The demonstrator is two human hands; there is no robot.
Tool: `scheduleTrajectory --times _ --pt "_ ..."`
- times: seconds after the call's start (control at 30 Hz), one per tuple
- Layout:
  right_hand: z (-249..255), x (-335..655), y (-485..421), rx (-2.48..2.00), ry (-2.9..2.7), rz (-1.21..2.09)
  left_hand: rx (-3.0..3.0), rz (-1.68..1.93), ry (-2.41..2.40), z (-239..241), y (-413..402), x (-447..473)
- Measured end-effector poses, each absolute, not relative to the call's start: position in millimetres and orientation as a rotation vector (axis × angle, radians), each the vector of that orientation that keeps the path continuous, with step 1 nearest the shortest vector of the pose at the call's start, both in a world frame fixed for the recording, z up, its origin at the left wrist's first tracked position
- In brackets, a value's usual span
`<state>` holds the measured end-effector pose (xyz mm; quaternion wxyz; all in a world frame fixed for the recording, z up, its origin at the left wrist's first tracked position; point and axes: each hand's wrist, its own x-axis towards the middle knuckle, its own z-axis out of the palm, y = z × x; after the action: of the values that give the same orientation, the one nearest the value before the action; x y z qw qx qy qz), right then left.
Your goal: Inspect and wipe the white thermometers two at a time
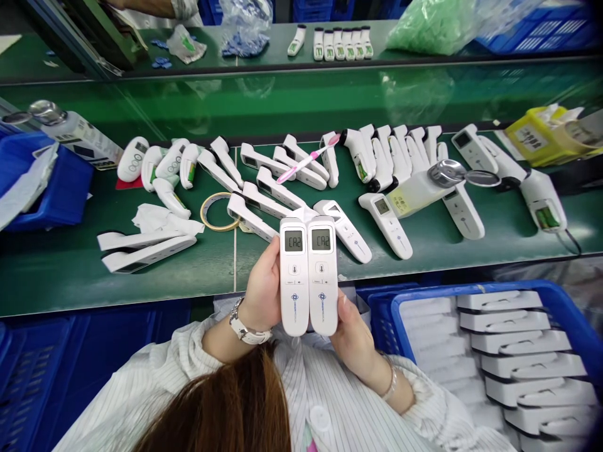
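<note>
Two white infrared thermometers are held upright side by side, screens toward me, each display reading what looks like "CA2". My left hand (262, 290) is closed on the left thermometer (294, 282). Fingers of my right hand (354, 336) grip the lower side of the right thermometer (323, 282); the fingertips behind both are hidden. Just beyond them, more white thermometers (346, 232) lie on the green bench (207, 276). A pink and white toothbrush (308, 159) rests across several of these. Left of them lie a tape roll (217, 211) and a crumpled white cloth (162, 218).
A blue crate (400, 307) at lower right holds rows of thermometers. Dispenser bottles stand at left (78, 132) and lean at right (424, 188). A blue bin (70, 188) and yellow basket (532, 135) flank the bench. A person's arm (151, 7) shows beyond the back shelf.
</note>
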<state>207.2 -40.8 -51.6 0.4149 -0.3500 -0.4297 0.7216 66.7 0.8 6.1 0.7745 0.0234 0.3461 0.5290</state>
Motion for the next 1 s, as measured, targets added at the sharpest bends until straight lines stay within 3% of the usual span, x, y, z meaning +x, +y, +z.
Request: scheduleTrajectory --times 0.27,0.43,1.0 --pt "-39 210 -34 -0.989 -1.464 1.681 0.063 1.109 0.78 5 0 67" --pt "-37 206 -31 -1.007 -1.643 1.485 0.225 1.334 0.833 5 -3 71" --pt "-32 203 -31 -1.0 -1.589 1.54 0.358 1.296 0.742 -1 -12 71"
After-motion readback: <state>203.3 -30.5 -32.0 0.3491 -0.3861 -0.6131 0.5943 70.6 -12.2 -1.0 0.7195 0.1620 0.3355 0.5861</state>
